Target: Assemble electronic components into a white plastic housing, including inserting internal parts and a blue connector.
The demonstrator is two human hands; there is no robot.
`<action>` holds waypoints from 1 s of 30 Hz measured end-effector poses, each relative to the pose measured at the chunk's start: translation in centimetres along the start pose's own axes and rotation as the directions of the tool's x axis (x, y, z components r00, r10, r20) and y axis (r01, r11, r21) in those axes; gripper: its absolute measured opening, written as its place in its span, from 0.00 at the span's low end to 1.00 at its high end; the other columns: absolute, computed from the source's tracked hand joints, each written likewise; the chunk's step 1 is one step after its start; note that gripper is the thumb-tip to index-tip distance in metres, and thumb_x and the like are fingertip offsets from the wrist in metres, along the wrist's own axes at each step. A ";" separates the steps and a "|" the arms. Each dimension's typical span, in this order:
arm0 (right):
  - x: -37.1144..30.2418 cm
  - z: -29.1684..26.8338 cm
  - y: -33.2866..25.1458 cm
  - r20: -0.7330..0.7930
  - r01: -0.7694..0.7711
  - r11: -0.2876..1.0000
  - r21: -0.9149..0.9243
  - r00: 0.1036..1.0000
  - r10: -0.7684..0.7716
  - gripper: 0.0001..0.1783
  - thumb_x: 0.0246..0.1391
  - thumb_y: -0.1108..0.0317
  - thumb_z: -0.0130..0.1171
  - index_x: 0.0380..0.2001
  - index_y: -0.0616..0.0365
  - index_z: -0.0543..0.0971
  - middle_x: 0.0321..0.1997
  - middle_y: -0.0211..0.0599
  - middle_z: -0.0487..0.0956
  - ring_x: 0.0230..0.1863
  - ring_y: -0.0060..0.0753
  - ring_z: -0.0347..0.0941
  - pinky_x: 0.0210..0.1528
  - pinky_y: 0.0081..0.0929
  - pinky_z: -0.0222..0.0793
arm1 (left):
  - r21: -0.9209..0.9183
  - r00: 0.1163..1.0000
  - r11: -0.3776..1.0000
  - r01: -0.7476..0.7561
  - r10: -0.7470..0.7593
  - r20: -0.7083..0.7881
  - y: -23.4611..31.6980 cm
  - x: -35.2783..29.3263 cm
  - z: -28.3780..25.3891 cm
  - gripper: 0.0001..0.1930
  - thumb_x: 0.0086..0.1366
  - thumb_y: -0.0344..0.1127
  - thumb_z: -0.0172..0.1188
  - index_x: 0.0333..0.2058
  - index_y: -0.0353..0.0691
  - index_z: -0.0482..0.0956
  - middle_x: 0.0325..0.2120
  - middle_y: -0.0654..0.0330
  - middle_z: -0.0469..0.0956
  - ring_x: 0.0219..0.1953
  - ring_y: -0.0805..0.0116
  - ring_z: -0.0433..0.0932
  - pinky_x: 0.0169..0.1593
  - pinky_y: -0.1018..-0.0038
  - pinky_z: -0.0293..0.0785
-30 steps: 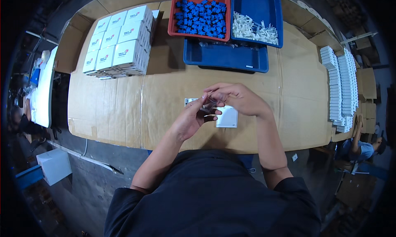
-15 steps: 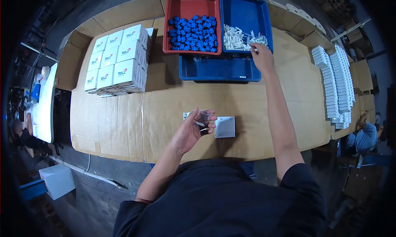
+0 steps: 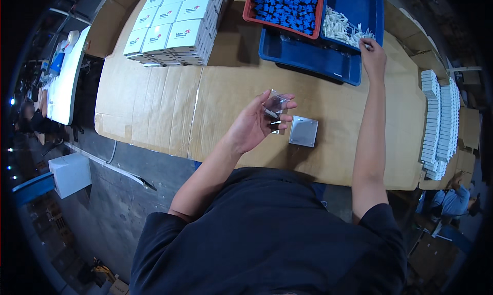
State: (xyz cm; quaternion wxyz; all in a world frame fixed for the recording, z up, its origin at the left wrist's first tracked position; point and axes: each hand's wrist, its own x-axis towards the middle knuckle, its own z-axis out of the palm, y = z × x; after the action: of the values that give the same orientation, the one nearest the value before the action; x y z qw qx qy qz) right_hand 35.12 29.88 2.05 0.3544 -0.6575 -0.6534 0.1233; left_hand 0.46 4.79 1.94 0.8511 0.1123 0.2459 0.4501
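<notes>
White, a box (image 3: 303,131) lies flat near the front edge of the table (image 3: 154,105), just right of the left hand (image 3: 251,125). I see its fingers, partly spread, curled around a clear bag (image 3: 279,102), probably to keep it upright. Farther out, the right hand (image 3: 374,55) is at white pieces (image 3: 341,28) in the blue tray (image 3: 354,2); whether its fingers grip one I cannot tell. The tray stands there presumably for easy reach. My widest room is leftward, short of the cartons (image 3: 169,28).

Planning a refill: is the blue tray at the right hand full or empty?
Partly filled: the blue tray has white pieces toward its near end, bare bottom beyond.
</notes>
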 end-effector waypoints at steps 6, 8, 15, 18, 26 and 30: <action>-10.7 -3.2 -6.9 0.227 -0.202 0.807 0.555 0.970 0.087 0.07 0.63 0.73 0.67 0.43 0.62 0.84 0.37 0.26 0.84 0.38 0.12 0.76 0.42 0.12 0.68 | 0.022 1.000 1.000 0.002 -0.003 0.031 -0.4 0.1 -0.1 0.31 0.81 0.55 0.43 0.67 0.34 0.70 0.55 0.58 0.82 0.47 0.69 0.83 0.53 0.68 0.79; -14.2 -2.5 -8.8 0.361 -0.281 0.710 0.646 0.932 0.040 0.07 0.62 0.75 0.67 0.44 0.62 0.85 0.37 0.25 0.83 0.37 0.11 0.75 0.40 0.12 0.67 | 0.034 1.000 0.999 0.021 -0.021 0.005 -0.5 0.3 -0.2 0.30 0.81 0.55 0.44 0.66 0.34 0.70 0.55 0.58 0.82 0.46 0.69 0.83 0.53 0.68 0.79; -18.1 -3.1 -13.3 0.522 -0.309 0.684 0.661 0.844 -0.122 0.07 0.61 0.76 0.68 0.43 0.62 0.87 0.35 0.24 0.84 0.33 0.09 0.73 0.36 0.13 0.66 | 0.114 0.998 0.992 0.057 -0.055 -0.022 -0.9 1.2 1.3 0.29 0.81 0.54 0.46 0.64 0.35 0.72 0.52 0.56 0.83 0.45 0.68 0.83 0.50 0.67 0.79; -17.7 -3.2 -14.2 0.561 -0.248 0.780 0.575 0.813 -0.155 0.07 0.60 0.75 0.69 0.42 0.62 0.87 0.30 0.20 0.81 0.29 0.08 0.65 0.29 0.15 0.59 | 0.162 0.999 0.986 0.042 -0.039 -0.026 -1.1 1.0 2.0 0.28 0.81 0.54 0.46 0.61 0.34 0.74 0.51 0.55 0.84 0.45 0.67 0.83 0.49 0.67 0.79; -15.5 -3.7 -15.8 0.716 0.030 0.906 0.422 0.603 -0.353 0.11 0.58 0.74 0.68 0.44 0.60 0.87 0.37 0.28 0.81 0.32 0.17 0.71 0.33 0.21 0.66 | 0.205 0.998 0.979 0.015 -0.003 -0.057 -1.3 0.1 2.0 0.25 0.80 0.53 0.50 0.54 0.34 0.79 0.47 0.54 0.85 0.45 0.67 0.83 0.47 0.67 0.79; -15.6 -2.9 -15.9 0.769 -0.008 0.847 0.532 0.423 -0.479 0.11 0.65 0.72 0.61 0.47 0.63 0.85 0.58 0.38 0.77 0.52 0.28 0.76 0.54 0.25 0.72 | 0.199 0.998 0.980 0.003 0.009 -0.055 -1.6 -0.3 1.6 0.22 0.79 0.51 0.52 0.52 0.35 0.79 0.42 0.56 0.85 0.44 0.65 0.84 0.46 0.66 0.80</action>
State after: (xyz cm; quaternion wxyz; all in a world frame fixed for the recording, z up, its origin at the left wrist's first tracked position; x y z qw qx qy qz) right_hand 22.91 12.55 9.42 0.1221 -0.2903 -0.7791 0.5421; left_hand 2.29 3.75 2.77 0.8278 0.1845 0.3130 0.4276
